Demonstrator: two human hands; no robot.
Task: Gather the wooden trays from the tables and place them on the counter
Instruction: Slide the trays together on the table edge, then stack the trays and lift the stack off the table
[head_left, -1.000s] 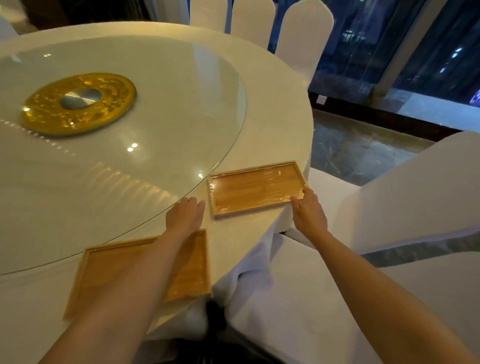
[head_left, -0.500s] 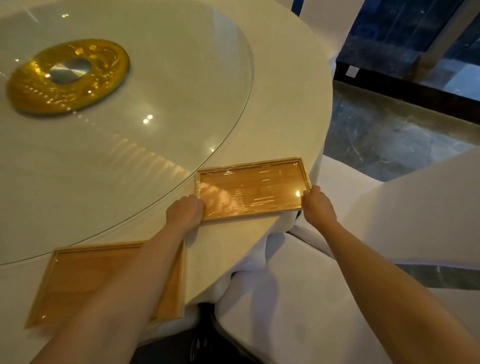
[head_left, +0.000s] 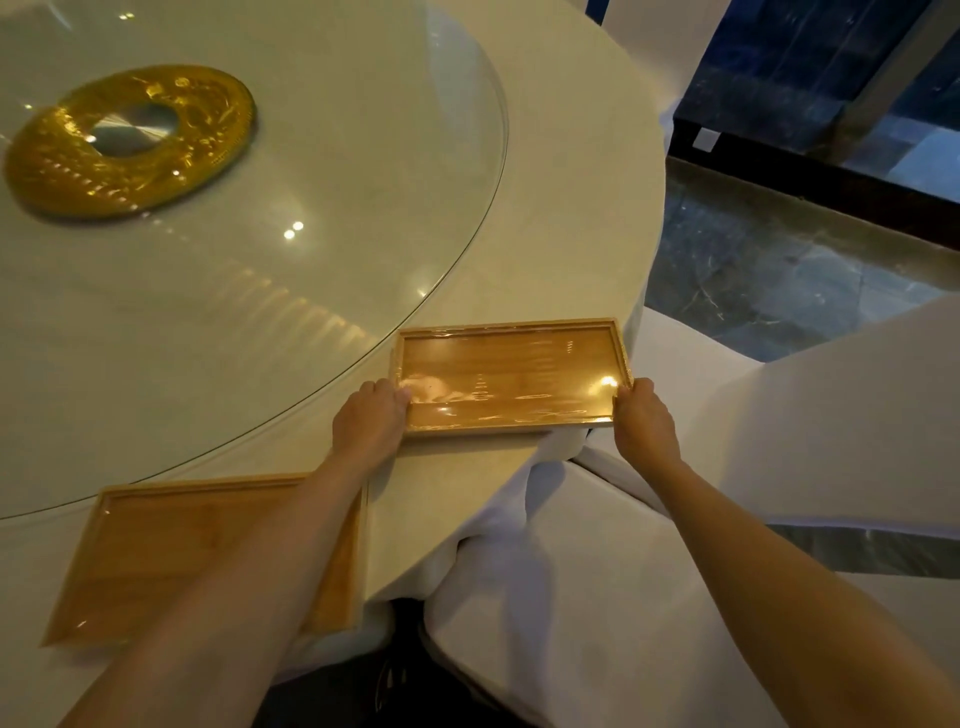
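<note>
A rectangular wooden tray (head_left: 511, 376), wrapped in shiny plastic film, lies at the near right edge of the round white table (head_left: 587, 218). My left hand (head_left: 370, 421) grips its left short end and my right hand (head_left: 644, 418) grips its right short end. The tray's right part juts past the table edge. A second wooden tray (head_left: 156, 551) lies flat on the table to the near left, partly covered by my left forearm.
A large glass turntable (head_left: 311, 208) with a gold disc (head_left: 130, 140) at its centre covers most of the table. White-covered chairs (head_left: 831, 426) stand close on the right and below. Dark marble floor and glass wall lie beyond on the right.
Both hands have closed onto the ends of the far tray, and it has slid slightly toward me and the table edge. The view has tilted closer.
</note>
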